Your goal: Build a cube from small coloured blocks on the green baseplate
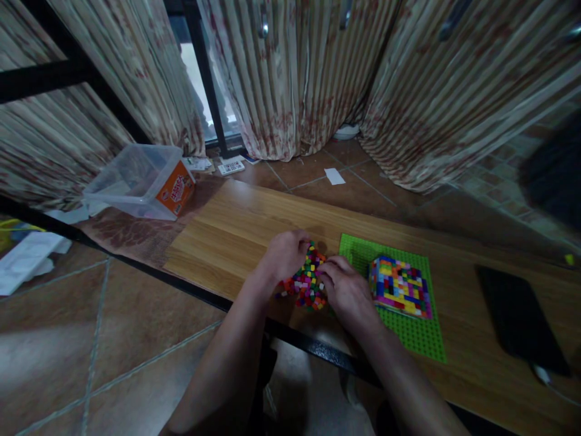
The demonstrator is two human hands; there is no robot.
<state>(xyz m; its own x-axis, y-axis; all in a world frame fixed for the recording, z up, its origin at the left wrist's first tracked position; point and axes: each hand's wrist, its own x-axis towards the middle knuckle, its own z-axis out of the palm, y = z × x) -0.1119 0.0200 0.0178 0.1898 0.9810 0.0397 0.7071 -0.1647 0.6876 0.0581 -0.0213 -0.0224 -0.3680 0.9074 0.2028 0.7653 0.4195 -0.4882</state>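
Note:
A heap of small coloured toy bricks (308,280) lies on the wooden table between my two hands. My left hand (287,253) rests at the heap's left and far side, its fingers curled inward over the bricks. From the right, my right hand (345,287) reaches in with fingers bent together at the heap's edge. What either set of fingers holds is too small or hidden to make out. Just right of my right hand, a block built of many-coloured bricks (402,286) stands on a green studded baseplate (420,342).
A black tablet (521,318) with a white cable (542,374) lies at the table's right. An open clear plastic bin (136,181) with an orange label stands at the far left. Striped curtains (295,79) hang behind the wooden table (218,242). White paper (334,176) lies on the tiled floor.

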